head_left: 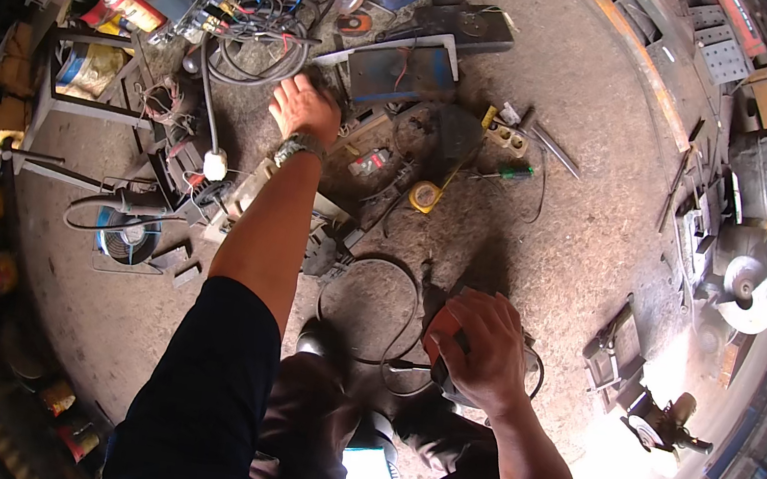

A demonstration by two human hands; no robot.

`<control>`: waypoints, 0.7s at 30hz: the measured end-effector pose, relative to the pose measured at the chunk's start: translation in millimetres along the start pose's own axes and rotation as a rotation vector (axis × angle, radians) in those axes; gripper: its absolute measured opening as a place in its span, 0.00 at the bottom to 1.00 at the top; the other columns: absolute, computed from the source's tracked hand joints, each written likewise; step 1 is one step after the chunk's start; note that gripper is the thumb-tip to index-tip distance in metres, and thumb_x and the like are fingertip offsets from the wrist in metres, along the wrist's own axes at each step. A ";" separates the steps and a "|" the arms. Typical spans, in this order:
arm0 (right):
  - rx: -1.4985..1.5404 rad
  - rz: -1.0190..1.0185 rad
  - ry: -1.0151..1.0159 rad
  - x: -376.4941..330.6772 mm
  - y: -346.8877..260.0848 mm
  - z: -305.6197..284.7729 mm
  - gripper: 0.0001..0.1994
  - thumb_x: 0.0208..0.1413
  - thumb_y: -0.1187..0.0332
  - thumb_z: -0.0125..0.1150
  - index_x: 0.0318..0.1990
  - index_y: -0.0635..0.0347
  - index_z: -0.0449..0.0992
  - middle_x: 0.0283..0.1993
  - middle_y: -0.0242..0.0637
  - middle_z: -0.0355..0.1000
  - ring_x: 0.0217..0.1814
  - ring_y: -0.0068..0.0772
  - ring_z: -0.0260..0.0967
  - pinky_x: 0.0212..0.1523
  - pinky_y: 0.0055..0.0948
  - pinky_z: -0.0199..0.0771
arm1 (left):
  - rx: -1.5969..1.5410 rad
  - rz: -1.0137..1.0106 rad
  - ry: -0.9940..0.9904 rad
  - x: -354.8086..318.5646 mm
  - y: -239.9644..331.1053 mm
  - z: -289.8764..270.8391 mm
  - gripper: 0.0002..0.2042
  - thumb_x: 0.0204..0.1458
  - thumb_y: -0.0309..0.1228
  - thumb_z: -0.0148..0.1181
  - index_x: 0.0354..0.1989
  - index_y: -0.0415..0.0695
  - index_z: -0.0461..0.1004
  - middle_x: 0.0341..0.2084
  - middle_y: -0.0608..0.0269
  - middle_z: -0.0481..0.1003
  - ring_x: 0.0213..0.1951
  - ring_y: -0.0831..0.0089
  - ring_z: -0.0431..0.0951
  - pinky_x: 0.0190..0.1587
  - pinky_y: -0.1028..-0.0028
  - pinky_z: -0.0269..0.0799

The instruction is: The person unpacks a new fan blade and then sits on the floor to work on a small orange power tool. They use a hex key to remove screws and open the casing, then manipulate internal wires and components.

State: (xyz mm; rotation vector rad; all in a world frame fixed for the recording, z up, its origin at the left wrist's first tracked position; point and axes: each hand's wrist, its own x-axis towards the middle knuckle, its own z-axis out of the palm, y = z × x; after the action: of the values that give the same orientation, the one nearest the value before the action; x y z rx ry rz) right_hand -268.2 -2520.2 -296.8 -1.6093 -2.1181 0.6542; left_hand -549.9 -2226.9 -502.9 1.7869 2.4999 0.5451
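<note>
Down at four o'clock from the centre, the right hand (486,351) is wrapped over an orange-red and black object (440,330), thumb along its near side, fingers draped over the top. It looks like a hard, rigid casing, probably with some weight but a one-hand load; the broad rounded back, right where the palm sits, seems the best hold, and dust could make it a touch slick. Just beside it, towards six o'clock, loops a black cable (375,256), springy by the look of it and apt to snag.

Up at eleven o'clock, the left hand (304,111) is palm down, fingers bent, just beside the coil of grey cables (254,57) and near the dark panel (401,74) at twelve. Whether it grips anything, I cannot tell: the palm is turned away.

And plenty is out of sight! The right hand masks most of the object, so its exact kind and underside stay a mystery, and whether the cable joins it is unclear. Over at five o'clock, glare bleaches the floor (589,260).
</note>
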 end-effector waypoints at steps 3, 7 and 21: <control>0.112 0.063 -0.019 11.6 0.7 -6.3 0.16 0.51 0.69 0.74 0.48 0.59 0.80 0.49 0.41 0.79 0.54 0.48 0.77 0.60 0.48 0.73 | -0.031 -0.011 0.021 3.6 2.9 2.1 0.22 0.59 0.42 0.57 0.56 0.38 0.70 0.57 0.45 0.71 0.63 0.47 0.67 0.67 0.47 0.57; 0.213 0.154 -0.136 30.5 4.7 -15.2 0.17 0.53 0.71 0.74 0.50 0.61 0.80 0.51 0.47 0.80 0.55 0.54 0.78 0.56 0.45 0.77 | -0.026 -0.054 -0.019 9.0 5.8 3.6 0.29 0.60 0.43 0.57 0.65 0.36 0.66 0.66 0.41 0.66 0.69 0.44 0.62 0.72 0.45 0.51; 0.103 0.070 0.007 363.0 72.8 20.1 0.10 0.63 0.67 0.63 0.46 0.62 0.81 0.47 0.51 0.80 0.48 0.57 0.80 0.49 0.50 0.81 | 0.043 -0.130 -0.194 -0.7 5.1 4.0 0.36 0.64 0.51 0.53 0.73 0.36 0.58 0.72 0.37 0.59 0.74 0.42 0.55 0.76 0.44 0.43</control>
State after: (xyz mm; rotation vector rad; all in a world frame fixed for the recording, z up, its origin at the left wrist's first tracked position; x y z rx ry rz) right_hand -316.5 -2155.6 -343.7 -1.6331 -1.9963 0.7666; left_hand -544.1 -2225.0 -505.2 1.5895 2.4890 0.2982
